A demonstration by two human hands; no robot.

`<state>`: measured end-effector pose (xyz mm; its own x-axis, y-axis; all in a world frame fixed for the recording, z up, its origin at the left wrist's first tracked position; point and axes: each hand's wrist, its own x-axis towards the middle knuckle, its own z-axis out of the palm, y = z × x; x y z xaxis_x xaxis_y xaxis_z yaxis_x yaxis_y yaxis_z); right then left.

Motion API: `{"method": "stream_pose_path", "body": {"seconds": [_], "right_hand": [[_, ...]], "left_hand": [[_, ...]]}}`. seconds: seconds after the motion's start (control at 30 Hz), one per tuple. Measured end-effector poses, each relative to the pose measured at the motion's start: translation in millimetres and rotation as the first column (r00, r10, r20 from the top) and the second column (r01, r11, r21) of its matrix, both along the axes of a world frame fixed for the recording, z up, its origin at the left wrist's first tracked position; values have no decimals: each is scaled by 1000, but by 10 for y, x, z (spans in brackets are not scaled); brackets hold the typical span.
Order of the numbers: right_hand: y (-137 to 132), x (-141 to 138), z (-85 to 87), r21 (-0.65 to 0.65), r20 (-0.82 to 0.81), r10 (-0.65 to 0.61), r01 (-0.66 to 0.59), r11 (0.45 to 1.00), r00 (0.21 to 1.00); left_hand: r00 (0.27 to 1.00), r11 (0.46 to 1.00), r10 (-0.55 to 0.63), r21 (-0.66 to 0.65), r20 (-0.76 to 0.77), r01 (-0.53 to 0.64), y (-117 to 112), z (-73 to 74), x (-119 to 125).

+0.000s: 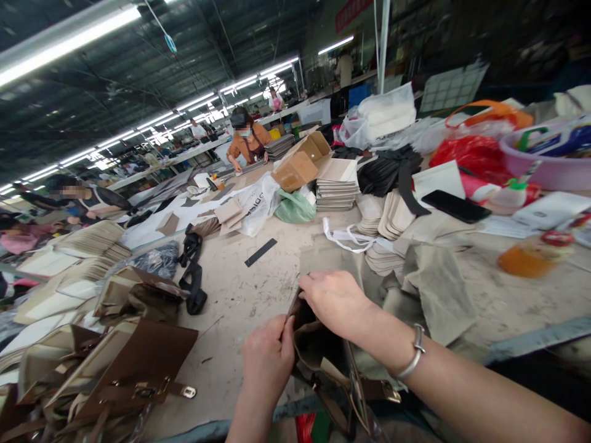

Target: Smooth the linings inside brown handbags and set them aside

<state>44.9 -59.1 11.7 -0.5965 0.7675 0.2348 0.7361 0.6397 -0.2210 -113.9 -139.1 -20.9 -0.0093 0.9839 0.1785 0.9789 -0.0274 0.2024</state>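
A brown handbag (318, 351) with a tan lining rests at the table's near edge, its mouth facing up. Its near side hangs toward me, and a gold clasp shows there. My left hand (268, 351) pinches the bag's left rim between thumb and fingers. Over the far corner of the same rim, my right hand (335, 304) is closed with its fingers curled down; a metal bangle sits on that wrist. The right fingertips are partly hidden behind the edge. Several brown bags (133, 369) with gold hardware are piled at the left.
A dark strip (261, 252) and a black strap (191, 271) lie beyond my hands. Stacked panels (337, 184), an opened carton (302, 161) and a phone (456, 206) stand farther back. On the right are a jar of amber liquid (530, 255) and a purple basin (530, 163). A co-worker (249, 138) works across the table.
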Motion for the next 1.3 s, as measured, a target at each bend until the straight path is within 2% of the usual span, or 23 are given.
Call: {"method": "stream_pose_path", "body": {"seconds": [0.13, 0.3, 0.47, 0.63, 0.73, 0.83, 0.93, 1.07, 1.3], "right_hand": [[9, 7, 18, -1, 20, -7, 7, 1000, 1000], [46, -3, 76, -41, 47, 62, -60, 997, 997], [68, -23, 106, -25, 40, 91, -90, 996, 995], [80, -40, 64, -1, 3, 93, -93, 996, 996], [49, -9, 67, -4, 1, 37, -37, 999, 999], [-25, 46, 98, -6, -37, -43, 43, 999, 998], [-90, 81, 116, -34, -29, -92, 91, 995, 995], [-69, 73, 89, -40, 42, -131, 132, 990, 991], [57, 26, 14, 57, 40, -109, 107, 993, 993]], "left_hand": [[1000, 1000, -2, 6, -18, 2, 17, -7, 8], [999, 1000, 7, -16, -33, -7, 10, 13, 5], [998, 982, -59, -180, -1, 57, 46, 205, -75], [994, 981, -107, -163, -28, 101, 286, 350, -61], [982, 976, -149, -175, -117, 127, 414, 327, -1], [976, 984, -115, -156, -187, 86, 449, 279, 35], [976, 989, -71, -139, -204, 43, 431, 254, 40], [975, 991, -72, -125, -212, 46, 420, 252, 39], [972, 991, -93, -114, -217, 70, 428, 252, 47]]}}
